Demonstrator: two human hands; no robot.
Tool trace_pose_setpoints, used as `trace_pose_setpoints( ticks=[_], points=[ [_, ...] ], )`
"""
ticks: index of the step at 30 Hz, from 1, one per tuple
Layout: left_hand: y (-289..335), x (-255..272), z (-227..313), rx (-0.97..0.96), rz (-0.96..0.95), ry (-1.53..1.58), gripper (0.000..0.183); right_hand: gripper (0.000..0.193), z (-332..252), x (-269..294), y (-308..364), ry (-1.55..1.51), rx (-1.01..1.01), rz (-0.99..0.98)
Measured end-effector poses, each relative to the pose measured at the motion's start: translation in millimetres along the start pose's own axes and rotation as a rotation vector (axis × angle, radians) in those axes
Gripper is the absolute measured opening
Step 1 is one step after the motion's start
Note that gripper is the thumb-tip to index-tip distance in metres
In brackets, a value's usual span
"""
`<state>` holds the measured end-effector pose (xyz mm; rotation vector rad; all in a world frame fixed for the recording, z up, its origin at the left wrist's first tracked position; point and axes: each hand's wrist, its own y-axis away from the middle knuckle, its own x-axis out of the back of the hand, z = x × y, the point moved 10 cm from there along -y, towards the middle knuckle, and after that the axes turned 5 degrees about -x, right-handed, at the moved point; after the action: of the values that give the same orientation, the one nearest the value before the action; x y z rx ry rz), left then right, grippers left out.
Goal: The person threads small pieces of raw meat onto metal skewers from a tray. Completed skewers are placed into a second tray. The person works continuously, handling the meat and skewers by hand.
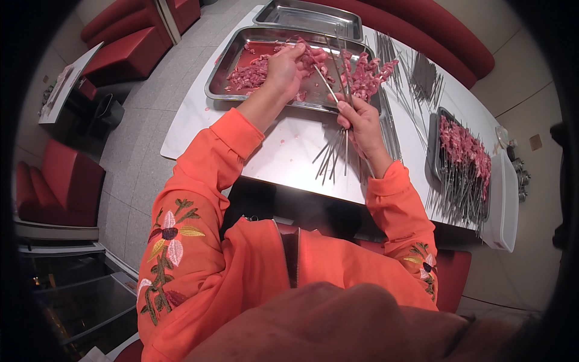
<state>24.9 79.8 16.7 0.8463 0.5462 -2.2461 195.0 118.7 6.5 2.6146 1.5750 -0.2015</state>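
Watching remotely, I judged skewering to be in hand, the left hand [284,69] pinching raw meat [313,56] over the steel tray [224,96] while the right hand [360,119] clutched metal skewers [327,84], and the next push seemed to call for a firm pinch and straight alignment.
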Motion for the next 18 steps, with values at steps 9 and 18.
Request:
trace_pose_setpoints(
  ticks=[9,18],
  points=[
    [3.2,-3.8,-8.0,0.054,-0.027,-0.017,0.016,0.026,1.1,2.0,-1.5,-0.006,0.010,0.026],
    [-13.1,2.0,-0.7,0.087,-0.107,-0.008,0.023,0.026,3.0,2.2,-0.9,-0.014,0.006,0.020]
  ],
)
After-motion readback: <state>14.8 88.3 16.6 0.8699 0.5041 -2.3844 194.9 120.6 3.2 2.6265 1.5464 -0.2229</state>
